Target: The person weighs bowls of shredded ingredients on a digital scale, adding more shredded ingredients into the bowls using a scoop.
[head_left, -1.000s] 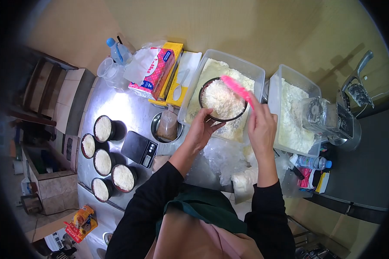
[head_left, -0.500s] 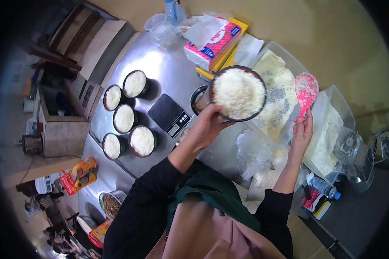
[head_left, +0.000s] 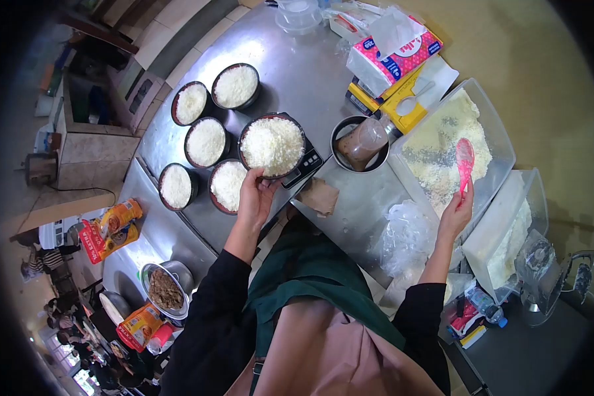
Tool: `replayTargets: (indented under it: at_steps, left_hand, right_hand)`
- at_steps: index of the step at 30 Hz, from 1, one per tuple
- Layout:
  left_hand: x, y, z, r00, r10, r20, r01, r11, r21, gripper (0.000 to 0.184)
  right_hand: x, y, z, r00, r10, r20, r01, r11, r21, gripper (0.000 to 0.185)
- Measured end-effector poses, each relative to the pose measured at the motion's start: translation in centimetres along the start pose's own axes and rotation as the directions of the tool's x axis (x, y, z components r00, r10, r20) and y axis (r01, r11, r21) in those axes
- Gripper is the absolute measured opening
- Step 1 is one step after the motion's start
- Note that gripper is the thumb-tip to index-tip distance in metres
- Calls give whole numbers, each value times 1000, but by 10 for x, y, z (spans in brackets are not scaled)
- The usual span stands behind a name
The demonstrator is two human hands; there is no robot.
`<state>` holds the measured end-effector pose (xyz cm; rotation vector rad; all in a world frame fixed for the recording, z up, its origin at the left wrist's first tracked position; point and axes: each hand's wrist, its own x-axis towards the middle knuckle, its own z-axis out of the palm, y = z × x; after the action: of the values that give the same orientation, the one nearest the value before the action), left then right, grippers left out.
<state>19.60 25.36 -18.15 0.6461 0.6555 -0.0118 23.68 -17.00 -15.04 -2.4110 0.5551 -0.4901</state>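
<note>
While the left hand (head_left: 256, 198) holds a bowl (head_left: 272, 145) of white powder, bare steel table (head_left: 303, 72) opens beyond its fingers, the near edge behind them; past the right hand (head_left: 457, 214), fingers round a pink scoop (head_left: 465, 157), a tub (head_left: 498, 140) holds pale powder. The bowl now hides much of the previously uncovered scale (head_left: 305, 166).

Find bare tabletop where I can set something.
One patch lies between the five standing bowls and the tissue pack; another between the brown packet and the clear plastic bag. It's crowded at the scale, partly hidden by the filled bowl in the left hand.
</note>
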Motion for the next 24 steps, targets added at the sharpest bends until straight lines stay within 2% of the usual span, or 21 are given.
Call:
replayTargets:
  at_steps: [1,2,5,6,8,11,21,24]
  left_hand:
    - [3,-1,-5,1000,-3,-1,3,1000,-24,31]
    - [5,-7,-9,999,11,-41,-13,999,-35,13]
    - [1,-8,8,992,6,-130,-10,999,-34,14]
    - [4,-9,4,991,4,-134,-9,999,-35,14]
    - [10,-15,-6,997,11,-72,-13,1000,-22,26]
    - [4,-10,17,998,6,-70,-8,1000,-29,22]
    - [11,-16,7,989,-8,-148,3,999,-35,24]
    - [0,-17,6,996,-27,-91,24,999,-41,25]
  right_hand:
    - [-1,3,3,998,-59,-16,59,998,-25,41]
    - [-1,5,4,998,-61,-11,60,998,-32,41]
    - [0,5,5,996,-80,-29,79,996,-44,41]
    - [0,1,4,998,-55,-20,54,998,-35,41]
    - [-2,0,3,1000,-28,-7,28,999,-29,41]
    - [-2,1,3,1000,-20,-2,20,999,-49,42]
    - [-3,0,4,999,-33,7,33,999,-31,42]
    - [-3,-3,4,999,-30,25,31,998,-54,42]
